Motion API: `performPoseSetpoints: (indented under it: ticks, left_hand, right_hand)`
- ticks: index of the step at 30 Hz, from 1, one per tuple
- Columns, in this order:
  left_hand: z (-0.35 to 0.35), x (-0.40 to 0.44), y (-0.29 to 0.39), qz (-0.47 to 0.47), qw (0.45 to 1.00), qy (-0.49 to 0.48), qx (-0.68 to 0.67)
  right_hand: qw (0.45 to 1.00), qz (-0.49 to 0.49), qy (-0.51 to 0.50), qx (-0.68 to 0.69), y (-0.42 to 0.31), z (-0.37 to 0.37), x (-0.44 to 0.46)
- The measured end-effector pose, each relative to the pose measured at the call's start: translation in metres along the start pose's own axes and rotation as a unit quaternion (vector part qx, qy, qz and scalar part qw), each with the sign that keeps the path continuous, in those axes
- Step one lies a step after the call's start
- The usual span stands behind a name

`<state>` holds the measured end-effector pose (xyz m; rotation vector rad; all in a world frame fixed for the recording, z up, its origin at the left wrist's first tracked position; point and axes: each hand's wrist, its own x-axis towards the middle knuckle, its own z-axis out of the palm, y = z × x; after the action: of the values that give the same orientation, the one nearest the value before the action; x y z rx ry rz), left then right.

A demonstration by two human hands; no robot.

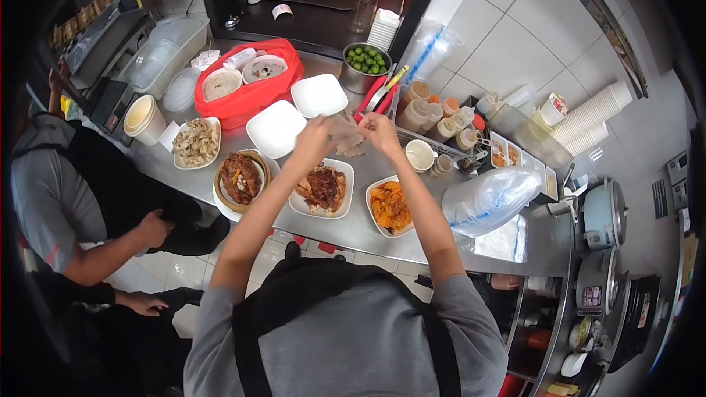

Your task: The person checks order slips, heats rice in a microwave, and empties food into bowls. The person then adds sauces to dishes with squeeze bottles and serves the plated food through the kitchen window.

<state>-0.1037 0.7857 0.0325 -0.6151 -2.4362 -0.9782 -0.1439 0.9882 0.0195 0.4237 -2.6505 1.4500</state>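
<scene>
The crumpled thin film (346,134) spans left to right between your hands, above the far part of the desk (359,191). Your left hand (316,139) pinches its left side, your right hand (380,134) its right; both lie close, neither clearly nearer.

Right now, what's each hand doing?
Left hand: closed on crumpled, see-through plastic, slightly blurred.
Right hand: fingers pinched closed at the plastic's other side.

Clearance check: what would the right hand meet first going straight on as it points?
Likely the red item just beyond the right hand. Depth is unclear, though; the hand may be high enough to pass over it.
</scene>
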Motion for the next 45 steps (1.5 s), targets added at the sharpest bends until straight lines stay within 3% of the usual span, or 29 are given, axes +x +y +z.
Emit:
performPoseSetpoints:
  ticks: [3,5,8,9,11,13,16,18,22,28,32,35,42,45]
  left_hand:
    - [0.028,0.042,-0.003,-0.052,0.986,-0.158,0.003]
    - [0.052,0.053,-0.021,-0.090,0.965,-0.246,0.018]
    - [0.080,0.038,-0.058,-0.050,0.973,-0.208,0.086]
    - [0.047,0.026,-0.043,-0.014,0.983,-0.170,0.068]
    - [0.017,0.009,-0.038,-0.128,0.960,-0.218,0.123]
    - [0.012,-0.017,-0.053,-0.151,0.948,-0.209,0.188]
    - [0.006,-0.037,-0.053,-0.172,0.923,-0.252,0.234]
    - [0.015,-0.044,-0.059,-0.187,0.928,-0.230,0.224]
    - [0.023,-0.053,-0.064,-0.196,0.940,-0.192,0.204]
    - [0.021,-0.060,-0.062,-0.220,0.942,-0.166,0.192]
    - [0.019,-0.060,-0.057,-0.221,0.941,-0.161,0.198]
    - [0.014,-0.061,-0.052,-0.222,0.942,-0.147,0.202]
    - [0.019,-0.077,-0.052,-0.210,0.938,-0.121,0.248]
    - [0.017,-0.081,-0.050,-0.200,0.940,-0.128,0.244]
  right_hand:
    - [0.999,-0.003,-0.008,0.051,0.007,0.004,0.010]
    - [0.999,-0.018,0.013,-0.028,-0.002,0.001,0.006]
    - [0.990,-0.009,0.012,-0.143,0.005,-0.006,-0.003]
    - [0.988,-0.003,0.002,-0.157,0.021,-0.003,-0.003]
    - [0.990,0.018,-0.036,-0.138,0.036,0.004,-0.004]
    - [0.989,-0.005,-0.083,-0.124,0.032,0.025,-0.001]
    - [0.984,-0.062,-0.160,0.040,0.018,0.062,0.007]
    - [0.966,-0.083,-0.222,0.105,0.027,0.087,0.021]
    - [0.947,-0.062,-0.312,-0.035,0.003,0.097,0.026]
    - [0.929,-0.099,-0.354,-0.046,0.003,0.099,0.036]
    - [0.917,-0.054,-0.383,-0.096,-0.003,0.101,0.039]
    - [0.902,-0.076,-0.407,-0.123,-0.001,0.102,0.044]
    - [0.896,-0.053,-0.425,-0.115,0.021,0.063,0.038]
    - [0.910,-0.071,-0.386,-0.134,0.019,0.066,0.032]
